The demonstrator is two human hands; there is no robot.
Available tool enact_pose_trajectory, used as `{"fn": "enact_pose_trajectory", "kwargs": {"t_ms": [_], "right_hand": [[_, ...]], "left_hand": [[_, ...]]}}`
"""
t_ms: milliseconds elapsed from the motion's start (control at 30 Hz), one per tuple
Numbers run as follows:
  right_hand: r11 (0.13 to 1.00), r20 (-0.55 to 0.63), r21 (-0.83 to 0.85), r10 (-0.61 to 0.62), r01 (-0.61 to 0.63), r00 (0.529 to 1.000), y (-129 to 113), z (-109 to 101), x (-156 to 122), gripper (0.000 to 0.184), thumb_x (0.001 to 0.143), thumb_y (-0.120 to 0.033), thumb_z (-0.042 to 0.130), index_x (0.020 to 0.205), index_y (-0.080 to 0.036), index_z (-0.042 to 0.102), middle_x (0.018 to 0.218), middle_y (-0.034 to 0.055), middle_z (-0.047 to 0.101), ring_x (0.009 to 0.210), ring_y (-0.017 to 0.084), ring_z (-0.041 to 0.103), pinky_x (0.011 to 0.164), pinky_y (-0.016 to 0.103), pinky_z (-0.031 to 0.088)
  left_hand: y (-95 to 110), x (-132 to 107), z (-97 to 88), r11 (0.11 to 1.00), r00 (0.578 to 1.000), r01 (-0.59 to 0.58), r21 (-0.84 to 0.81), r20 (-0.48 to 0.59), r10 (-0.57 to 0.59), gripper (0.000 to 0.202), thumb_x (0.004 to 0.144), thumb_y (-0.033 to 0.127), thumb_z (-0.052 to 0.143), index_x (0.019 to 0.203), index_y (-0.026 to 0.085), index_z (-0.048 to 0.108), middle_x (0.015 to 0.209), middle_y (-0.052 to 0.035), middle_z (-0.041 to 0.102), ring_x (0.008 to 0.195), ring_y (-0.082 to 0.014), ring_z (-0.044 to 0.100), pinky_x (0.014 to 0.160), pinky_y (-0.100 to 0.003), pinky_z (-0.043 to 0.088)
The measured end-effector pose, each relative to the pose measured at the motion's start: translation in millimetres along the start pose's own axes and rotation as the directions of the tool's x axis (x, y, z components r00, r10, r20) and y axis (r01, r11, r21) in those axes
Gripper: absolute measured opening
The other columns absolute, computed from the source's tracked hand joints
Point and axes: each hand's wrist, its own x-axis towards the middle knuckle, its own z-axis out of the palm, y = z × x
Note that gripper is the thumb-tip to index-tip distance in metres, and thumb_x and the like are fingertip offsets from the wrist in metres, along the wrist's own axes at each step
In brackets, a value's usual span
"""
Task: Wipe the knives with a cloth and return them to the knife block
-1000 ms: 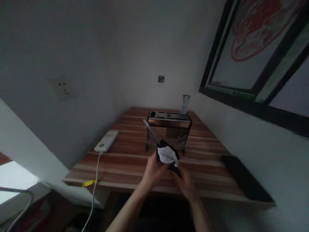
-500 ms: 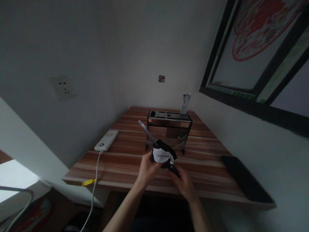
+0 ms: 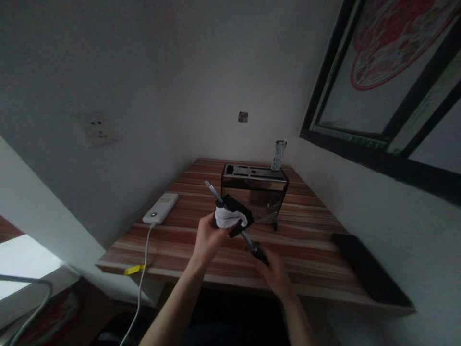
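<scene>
My left hand [image 3: 206, 236] is closed round a crumpled black and white cloth [image 3: 230, 216], which is wrapped about the metal blade of a knife [image 3: 243, 235]. The blade's tip sticks out up and to the left of the cloth. My right hand [image 3: 274, 273] grips the knife's dark handle, lower and to the right. Both hands are held above the near part of a striped wooden table [image 3: 201, 202]. Just behind the cloth stands a black slotted knife holder [image 3: 254, 186].
A white power bank [image 3: 160, 208] lies on the table's left with a white cable [image 3: 141, 278] hanging over the edge. A dark flat slab [image 3: 367, 269] lies at the right edge. A small silver packet [image 3: 278, 154] stands by the back wall. A window frame [image 3: 374, 149] is on the right.
My left hand has slid the cloth up and leftward along the blade, so a stretch of bare metal now shows between the cloth and the handle. My right hand has stayed about where it was.
</scene>
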Motion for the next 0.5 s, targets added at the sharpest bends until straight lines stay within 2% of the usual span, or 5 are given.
{"fn": "enact_pose_trajectory", "kwargs": {"t_ms": [333, 500], "right_hand": [[0.999, 0.041, 0.015, 0.028, -0.029, 0.999, 1.0, -0.1, -2.1, 0.036, 0.079, -0.042, 0.059, 0.105, -0.018, 0.067, 0.103, 0.009, 0.07, 0.096, 0.025, 0.064, 0.086, 0.037, 0.049], [0.999, 0.064, 0.01, 0.041, -0.041, 0.997, -3.4, -0.2, -1.5, 0.036, 0.078, -0.043, 0.059, 0.102, -0.017, 0.068, 0.101, 0.0101, 0.07, 0.095, 0.026, 0.065, 0.085, 0.038, 0.049]], "left_hand": [[16.8, 21.3, -20.1, 0.992, 0.976, -0.124, -0.005, -0.179, 0.121, 0.033, 0.058, 0.029, 0.077, 0.085, 0.01, 0.072, 0.084, -0.0084, 0.074, 0.081, -0.0221, 0.067, 0.073, -0.028, 0.052], [25.7, 29.9, -32.2, 0.983, 0.952, -0.184, -0.022, -0.253, 0.173, 0.035, 0.054, 0.029, 0.08, 0.082, 0.01, 0.072, 0.081, -0.0077, 0.073, 0.077, -0.021, 0.067, 0.069, -0.026, 0.051]]}}
